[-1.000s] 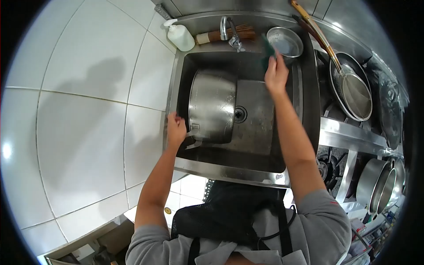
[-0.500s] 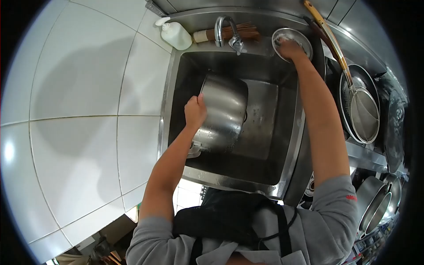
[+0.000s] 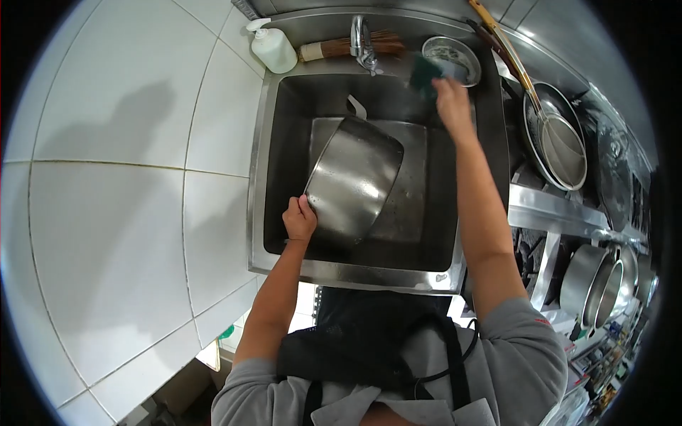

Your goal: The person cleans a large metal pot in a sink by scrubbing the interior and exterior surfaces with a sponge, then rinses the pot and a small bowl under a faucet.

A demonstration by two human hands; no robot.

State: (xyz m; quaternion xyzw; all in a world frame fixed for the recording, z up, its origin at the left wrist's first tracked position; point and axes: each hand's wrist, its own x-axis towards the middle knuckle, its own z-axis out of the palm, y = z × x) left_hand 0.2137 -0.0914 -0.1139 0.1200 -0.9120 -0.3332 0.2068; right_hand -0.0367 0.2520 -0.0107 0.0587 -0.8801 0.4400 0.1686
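A large stainless steel pot (image 3: 361, 177) lies tilted on its side in the sink (image 3: 440, 213), its mouth toward the left. My left hand (image 3: 300, 219) is closed around the pot's rim; a flat metal handle (image 3: 356, 107) sticks out at the far end. Over the sink's far right corner, my right hand (image 3: 453, 105) grips a dark green scouring pad (image 3: 424, 73), blurred by motion. Just beyond that hand sits a round metal bowl (image 3: 474, 58) with whitish suds inside.
Behind the sink are a faucet (image 3: 364, 48), a whisk brush (image 3: 330, 48) and a white pump bottle (image 3: 274, 51). A long-handled strainer (image 3: 564, 151) rests on a pan at right. Lower right, several metal pots (image 3: 584, 280) stand together. White tiles (image 3: 106, 234) cover the left side.
My right hand has come out of the bowl with the scouring pad and moved left toward the sink. The pot has turned in the sink, its handle now showing at the far end.
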